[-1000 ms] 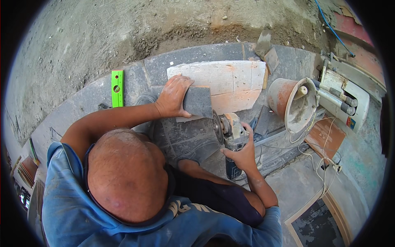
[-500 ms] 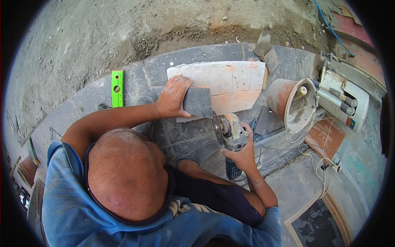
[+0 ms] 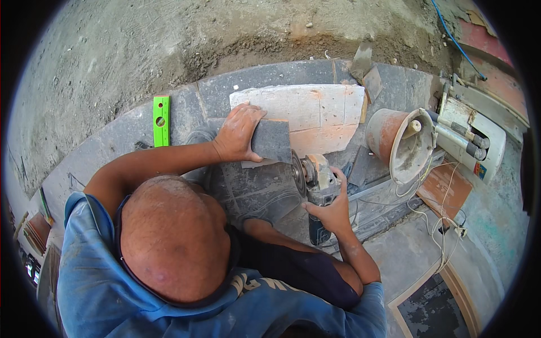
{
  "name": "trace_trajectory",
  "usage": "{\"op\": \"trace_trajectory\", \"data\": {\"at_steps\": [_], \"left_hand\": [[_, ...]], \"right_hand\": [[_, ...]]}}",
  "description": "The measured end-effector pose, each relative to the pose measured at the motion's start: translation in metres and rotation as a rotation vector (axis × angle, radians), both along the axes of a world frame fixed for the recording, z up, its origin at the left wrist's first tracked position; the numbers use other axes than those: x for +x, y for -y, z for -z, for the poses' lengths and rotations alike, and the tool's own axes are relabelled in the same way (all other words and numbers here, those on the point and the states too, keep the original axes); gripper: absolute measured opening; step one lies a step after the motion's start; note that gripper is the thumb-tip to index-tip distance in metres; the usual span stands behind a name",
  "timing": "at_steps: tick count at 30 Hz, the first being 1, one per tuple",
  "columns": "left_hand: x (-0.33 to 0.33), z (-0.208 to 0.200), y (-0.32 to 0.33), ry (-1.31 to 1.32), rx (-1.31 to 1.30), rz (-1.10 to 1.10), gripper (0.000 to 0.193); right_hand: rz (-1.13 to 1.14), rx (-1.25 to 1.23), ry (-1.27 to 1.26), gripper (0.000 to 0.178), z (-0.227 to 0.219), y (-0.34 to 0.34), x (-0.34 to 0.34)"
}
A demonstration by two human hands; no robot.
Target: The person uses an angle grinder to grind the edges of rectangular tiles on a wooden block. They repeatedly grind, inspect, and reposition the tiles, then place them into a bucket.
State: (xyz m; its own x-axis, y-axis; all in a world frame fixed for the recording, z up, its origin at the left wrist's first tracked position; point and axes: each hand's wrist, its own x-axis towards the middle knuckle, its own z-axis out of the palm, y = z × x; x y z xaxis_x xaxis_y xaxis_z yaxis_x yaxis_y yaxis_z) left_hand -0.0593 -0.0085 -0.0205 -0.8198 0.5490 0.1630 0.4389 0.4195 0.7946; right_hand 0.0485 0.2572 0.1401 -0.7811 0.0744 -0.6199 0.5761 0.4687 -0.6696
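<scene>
My left hand (image 3: 240, 135) grips a small dark grey tile (image 3: 273, 141) by its left side, thumb along its lower edge and fingers at its upper corner. The tile rests over a white slab (image 3: 324, 115) with reddish stains. My right hand (image 3: 331, 209) is wrapped round an angle grinder (image 3: 320, 183), its dark handle pointing down toward me. The grinder's disc (image 3: 298, 173) stands on edge at the tile's lower right corner; whether it touches cannot be made out. Whether the disc spins is unclear.
A green spirit level (image 3: 161, 121) lies on the tiled floor at left. On the right, a mortar-stained bucket (image 3: 389, 135) lies tipped beside a dirty white container (image 3: 479, 132). Pale cables (image 3: 443, 214) trail over a brown tile (image 3: 451, 188). A trowel (image 3: 361, 59) lies at the far side.
</scene>
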Motion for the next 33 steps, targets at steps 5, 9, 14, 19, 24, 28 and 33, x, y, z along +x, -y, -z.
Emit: {"op": "trace_trajectory", "data": {"at_steps": [5, 9, 14, 19, 24, 28, 33], "left_hand": [[0.0, -0.001, 0.0, -0.001, 0.005, -0.002, 0.11], [0.0, 0.0, 0.0, -0.006, 0.01, -0.001, 0.11], [0.0, -0.001, 0.001, -0.003, 0.007, 0.004, 0.11], [0.0, -0.001, 0.001, -0.002, 0.001, 0.004, 0.111], [-0.001, -0.003, 0.001, 0.007, 0.007, 0.003, 0.111], [0.0, -0.002, 0.001, 0.004, 0.013, 0.001, 0.111], [0.0, -0.002, 0.001, -0.001, 0.011, -0.002, 0.112]], "right_hand": [[0.011, -0.018, -0.009, 0.097, -0.001, 0.002, -0.002], [0.031, -0.025, 0.014, 0.097, -0.003, 0.004, -0.006], [0.029, -0.016, 0.026, 0.099, -0.003, 0.005, -0.007], [0.035, -0.025, 0.027, 0.099, -0.003, 0.006, -0.01], [0.036, -0.044, 0.014, 0.099, -0.001, 0.005, -0.01], [0.021, -0.013, 0.015, 0.099, -0.004, 0.007, -0.014], [0.031, -0.028, 0.01, 0.098, -0.002, 0.008, -0.014]]}}
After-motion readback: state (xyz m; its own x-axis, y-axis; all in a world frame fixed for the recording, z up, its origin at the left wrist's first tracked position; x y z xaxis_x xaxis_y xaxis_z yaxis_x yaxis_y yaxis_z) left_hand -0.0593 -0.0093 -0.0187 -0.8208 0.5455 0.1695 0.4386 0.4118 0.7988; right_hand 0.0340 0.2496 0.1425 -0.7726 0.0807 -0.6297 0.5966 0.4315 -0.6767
